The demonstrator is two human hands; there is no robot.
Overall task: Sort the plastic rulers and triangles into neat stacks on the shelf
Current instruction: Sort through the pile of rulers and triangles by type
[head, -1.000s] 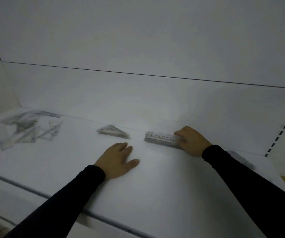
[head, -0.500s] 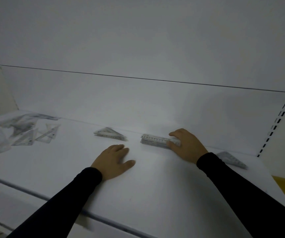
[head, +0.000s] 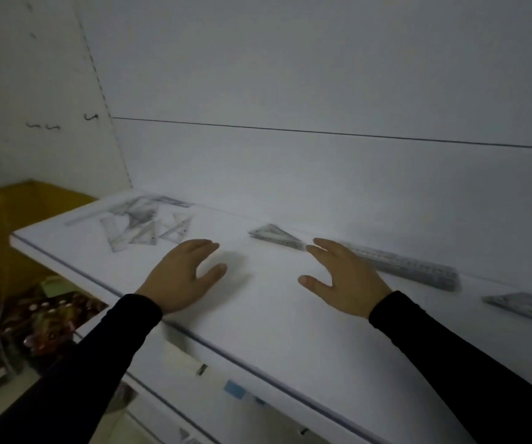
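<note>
2 hands, left hand (head: 183, 274) and right hand (head: 344, 277), spread flat, holding nothing, blurred ruler stack (head: 408, 265) partly hidden behind right.

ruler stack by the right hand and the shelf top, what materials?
Ruler stack: looks like clear or greyish plastic; printed graduation marks show along it and layered edges at its end. Blur leaves the tint open. Shelf: smooth matt white board, probably painted metal or laminate, with a thin dark line along its front edge.

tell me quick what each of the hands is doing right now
Left hand: open, fingers straight, holding nothing.
Right hand: open, holding nothing, beside the ruler stack.
</note>
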